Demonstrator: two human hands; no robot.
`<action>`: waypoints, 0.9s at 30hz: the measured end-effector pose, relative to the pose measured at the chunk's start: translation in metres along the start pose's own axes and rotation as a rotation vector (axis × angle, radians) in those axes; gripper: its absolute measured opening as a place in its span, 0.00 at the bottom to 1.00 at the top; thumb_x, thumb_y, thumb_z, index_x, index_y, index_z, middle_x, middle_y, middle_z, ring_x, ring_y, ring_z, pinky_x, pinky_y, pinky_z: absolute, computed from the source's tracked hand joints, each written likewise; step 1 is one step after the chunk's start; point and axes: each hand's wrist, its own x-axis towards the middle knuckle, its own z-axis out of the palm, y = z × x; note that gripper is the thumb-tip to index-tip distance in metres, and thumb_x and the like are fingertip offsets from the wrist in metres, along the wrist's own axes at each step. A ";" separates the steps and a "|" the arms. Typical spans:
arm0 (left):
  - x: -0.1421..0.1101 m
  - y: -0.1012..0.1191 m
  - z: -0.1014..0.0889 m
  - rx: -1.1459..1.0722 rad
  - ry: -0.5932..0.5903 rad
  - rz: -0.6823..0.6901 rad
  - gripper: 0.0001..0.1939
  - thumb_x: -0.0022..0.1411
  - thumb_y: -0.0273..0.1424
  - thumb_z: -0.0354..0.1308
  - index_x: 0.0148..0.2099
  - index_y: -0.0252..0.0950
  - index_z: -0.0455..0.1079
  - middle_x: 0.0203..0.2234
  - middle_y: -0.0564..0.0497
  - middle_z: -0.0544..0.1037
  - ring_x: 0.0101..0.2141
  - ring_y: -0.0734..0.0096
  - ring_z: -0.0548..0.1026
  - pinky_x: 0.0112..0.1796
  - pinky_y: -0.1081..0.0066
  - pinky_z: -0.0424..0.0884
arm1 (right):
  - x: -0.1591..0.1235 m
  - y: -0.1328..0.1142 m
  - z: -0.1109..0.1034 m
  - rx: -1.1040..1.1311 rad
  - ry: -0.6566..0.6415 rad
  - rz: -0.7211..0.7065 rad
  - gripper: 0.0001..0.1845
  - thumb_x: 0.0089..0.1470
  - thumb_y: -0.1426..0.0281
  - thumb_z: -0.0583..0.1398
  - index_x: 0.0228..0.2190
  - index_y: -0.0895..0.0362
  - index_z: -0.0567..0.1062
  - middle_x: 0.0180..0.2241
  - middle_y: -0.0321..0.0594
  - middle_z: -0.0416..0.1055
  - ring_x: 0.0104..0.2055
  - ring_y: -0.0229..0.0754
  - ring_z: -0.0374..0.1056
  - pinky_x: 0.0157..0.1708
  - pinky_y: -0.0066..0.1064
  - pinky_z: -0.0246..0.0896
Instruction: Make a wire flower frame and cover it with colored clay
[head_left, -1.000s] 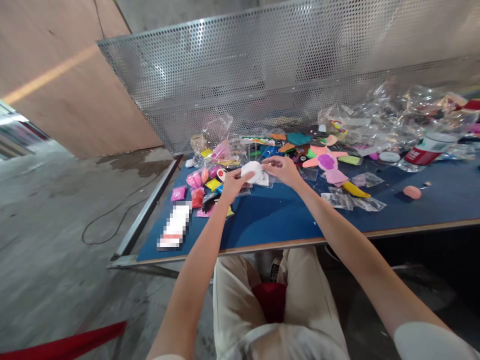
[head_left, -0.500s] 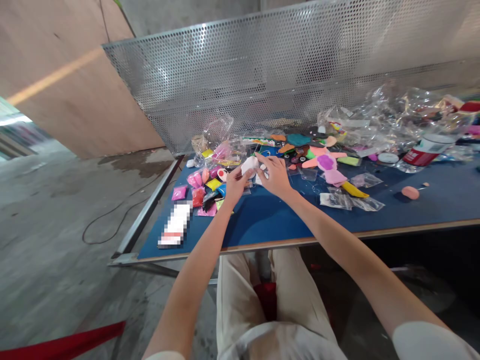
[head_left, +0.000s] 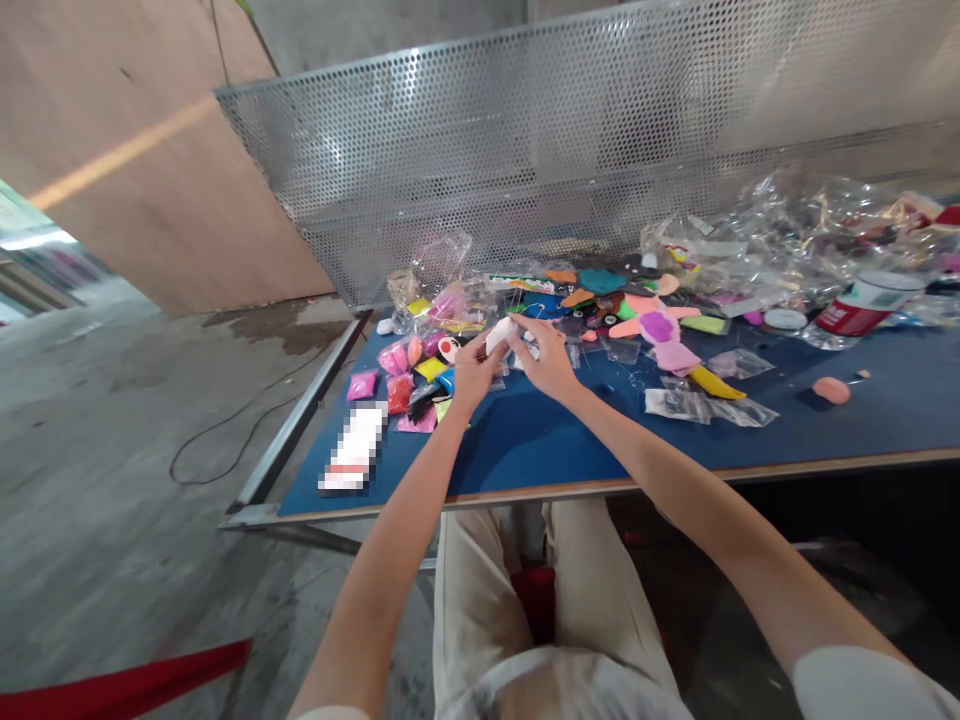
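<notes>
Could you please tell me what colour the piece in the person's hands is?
The piece is white; the head view shows it best.

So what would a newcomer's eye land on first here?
Probably the white lump between the left hand and right hand, mid-picture over the blue table. Next, the pink figure with its purple patch, right of the hands, and the shiny perforated panel behind the table.

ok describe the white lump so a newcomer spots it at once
Find the blue table, then the colourful packets at its left end. Just right of them, the left hand holds the white lump, the right hand against it. Unlike those packets, it is plain white and held.
</notes>
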 end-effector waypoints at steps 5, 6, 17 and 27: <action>0.000 0.004 -0.001 -0.017 -0.081 -0.072 0.22 0.55 0.46 0.72 0.45 0.35 0.83 0.31 0.52 0.82 0.31 0.71 0.76 0.32 0.73 0.74 | 0.008 0.009 -0.006 0.251 -0.012 -0.003 0.23 0.63 0.55 0.60 0.55 0.50 0.79 0.56 0.44 0.78 0.57 0.51 0.73 0.60 0.47 0.66; 0.000 0.004 -0.001 -0.027 -0.099 -0.089 0.23 0.53 0.46 0.73 0.44 0.34 0.83 0.30 0.52 0.81 0.29 0.72 0.75 0.31 0.73 0.74 | 0.010 0.011 -0.007 0.298 -0.027 0.007 0.23 0.62 0.54 0.61 0.53 0.50 0.80 0.55 0.44 0.79 0.56 0.51 0.74 0.59 0.47 0.68; 0.003 0.003 -0.005 -0.182 -0.078 -0.175 0.28 0.50 0.50 0.74 0.45 0.35 0.82 0.37 0.47 0.85 0.37 0.62 0.84 0.39 0.64 0.82 | 0.009 0.010 -0.013 0.353 0.130 0.105 0.18 0.54 0.54 0.68 0.40 0.53 0.85 0.42 0.43 0.84 0.40 0.48 0.80 0.44 0.40 0.77; 0.005 -0.003 -0.004 -0.132 -0.043 -0.083 0.27 0.51 0.49 0.74 0.47 0.37 0.82 0.40 0.47 0.86 0.41 0.60 0.84 0.43 0.63 0.82 | 0.011 0.012 -0.012 0.394 0.122 0.070 0.24 0.58 0.46 0.64 0.41 0.53 0.84 0.42 0.44 0.84 0.42 0.48 0.80 0.44 0.40 0.77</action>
